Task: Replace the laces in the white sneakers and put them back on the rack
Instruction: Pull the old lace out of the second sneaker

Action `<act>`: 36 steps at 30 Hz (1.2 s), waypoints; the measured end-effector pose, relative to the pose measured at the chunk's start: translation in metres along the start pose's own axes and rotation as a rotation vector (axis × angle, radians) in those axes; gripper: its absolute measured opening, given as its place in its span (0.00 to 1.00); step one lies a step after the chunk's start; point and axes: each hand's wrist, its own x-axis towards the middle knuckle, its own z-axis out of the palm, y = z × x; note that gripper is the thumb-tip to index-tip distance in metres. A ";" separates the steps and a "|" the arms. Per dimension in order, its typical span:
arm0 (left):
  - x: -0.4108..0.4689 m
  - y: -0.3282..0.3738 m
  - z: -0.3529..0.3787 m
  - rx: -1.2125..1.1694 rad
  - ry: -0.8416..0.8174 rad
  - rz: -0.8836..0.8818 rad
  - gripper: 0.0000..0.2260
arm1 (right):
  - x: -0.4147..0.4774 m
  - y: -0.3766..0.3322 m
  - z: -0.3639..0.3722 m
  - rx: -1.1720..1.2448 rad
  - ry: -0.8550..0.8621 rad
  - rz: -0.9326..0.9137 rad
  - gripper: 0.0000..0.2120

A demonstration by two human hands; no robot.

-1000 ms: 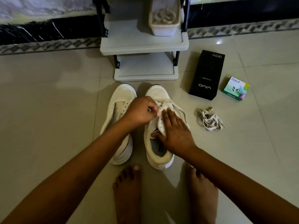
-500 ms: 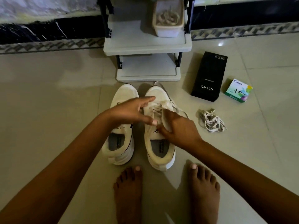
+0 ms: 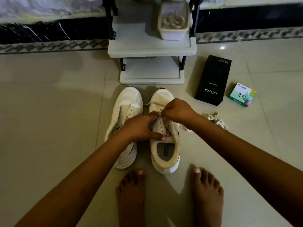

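Observation:
Two white sneakers stand side by side on the floor, toes toward the rack (image 3: 151,49). The left sneaker (image 3: 126,108) has bare eyelets and no lace. My left hand (image 3: 141,126) grips the eyelet flap of the right sneaker (image 3: 165,153), thumb at the tongue. My right hand (image 3: 176,110) pinches a white lace (image 3: 151,102) just above the eyelets, close to my left fingertips. One end of that lace trails left across the toe. A loose bundle of laces (image 3: 216,119) lies on the floor to the right, partly hidden by my right forearm.
A tub (image 3: 173,32) holding more laces sits on the rack's upper shelf. A black box (image 3: 213,81) and a small green-and-white box (image 3: 241,96) lie on the tiles to the right. My bare feet (image 3: 131,194) stand just behind the sneakers.
My right hand has lifted off the sneaker's side and moved up to pinch the lace. My left hand has dropped from the lace to hold the eyelet flap.

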 end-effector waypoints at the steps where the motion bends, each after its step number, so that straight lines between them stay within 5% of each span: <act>1: 0.000 -0.001 0.001 0.002 0.016 0.002 0.39 | 0.000 0.000 -0.001 0.151 -0.035 0.036 0.10; 3: 0.001 -0.002 0.003 0.023 0.031 0.012 0.39 | -0.004 0.003 0.001 0.142 -0.069 0.011 0.10; 7: 0.004 -0.006 0.004 0.061 0.011 0.002 0.41 | -0.007 0.006 0.003 -0.656 0.102 -0.166 0.15; 10: 0.003 -0.005 0.003 0.078 0.008 -0.005 0.42 | -0.005 0.004 0.004 -0.779 0.224 -0.247 0.13; 12: 0.003 -0.004 0.003 0.079 0.012 -0.002 0.41 | -0.003 0.004 0.004 -0.687 0.229 -0.249 0.11; 17: 0.000 -0.003 0.009 0.032 0.044 0.034 0.41 | -0.002 0.007 0.000 0.241 -0.020 0.012 0.10; 19: 0.000 -0.003 0.010 0.042 0.048 0.039 0.42 | -0.004 0.010 0.002 0.323 -0.054 0.033 0.10; 24: 0.003 -0.007 0.012 0.072 0.030 0.013 0.43 | -0.004 0.016 -0.001 -0.387 0.053 -0.077 0.15; 29: 0.005 -0.009 0.014 0.062 0.025 0.029 0.44 | -0.001 0.013 0.007 -0.682 0.223 -0.202 0.14; 31: 0.007 -0.011 0.015 0.060 0.017 0.034 0.45 | -0.002 0.011 0.003 -0.444 0.190 -0.157 0.10; 34: 0.006 -0.011 0.015 0.051 0.022 0.048 0.44 | -0.009 0.003 -0.012 0.315 0.020 -0.012 0.08; 36: 0.005 -0.011 0.014 0.048 0.023 0.047 0.44 | -0.011 0.003 -0.016 0.385 0.009 -0.019 0.08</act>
